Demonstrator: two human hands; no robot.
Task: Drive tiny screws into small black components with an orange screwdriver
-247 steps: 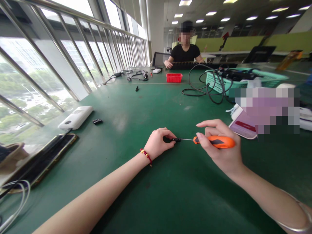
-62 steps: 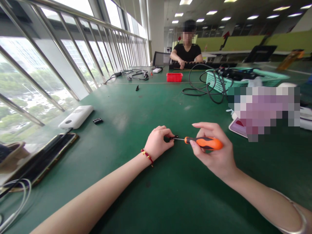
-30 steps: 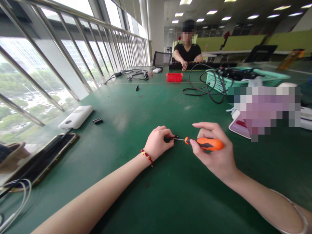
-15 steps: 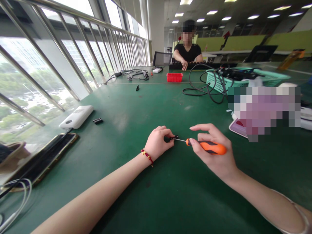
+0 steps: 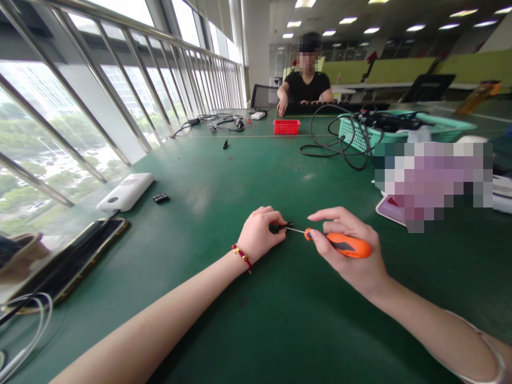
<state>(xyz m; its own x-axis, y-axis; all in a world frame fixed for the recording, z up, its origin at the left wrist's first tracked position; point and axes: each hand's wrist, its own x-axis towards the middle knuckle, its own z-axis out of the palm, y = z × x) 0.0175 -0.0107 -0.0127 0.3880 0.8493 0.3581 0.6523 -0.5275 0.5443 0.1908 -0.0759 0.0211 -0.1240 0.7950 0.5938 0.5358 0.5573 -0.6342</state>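
A green table (image 5: 224, 176) fills the near and middle scene. On its far right sits a teal basket (image 5: 452, 127) with perforated walls, loaded with black items and dark cables (image 5: 318, 154), some of which spill over its left side and loop onto the tabletop. Left of the basket, farther toward the middle, is a small red bin (image 5: 286, 128); its contents cannot be made out. In the near middle, the right hand (image 5: 361, 271) is closed around the handle of a screwdriver (image 5: 344, 244), thumb pressed along it while the index finger stretches left, clear of the handle. The left hand (image 5: 261, 230), just to the left, has thumb and index finger pinched together on a small black piece (image 5: 274, 229). The screwdriver's long axis runs left to right, its tip pointing left and slightly far, the butt of the handle right and slightly near. The handle is bright orange with dark grey inlays, and the shaft is thin, straight and silvery. The tip reaches the black piece at the left fingertips; that piece is dark, narrow and partly covered, its details too small to tell.
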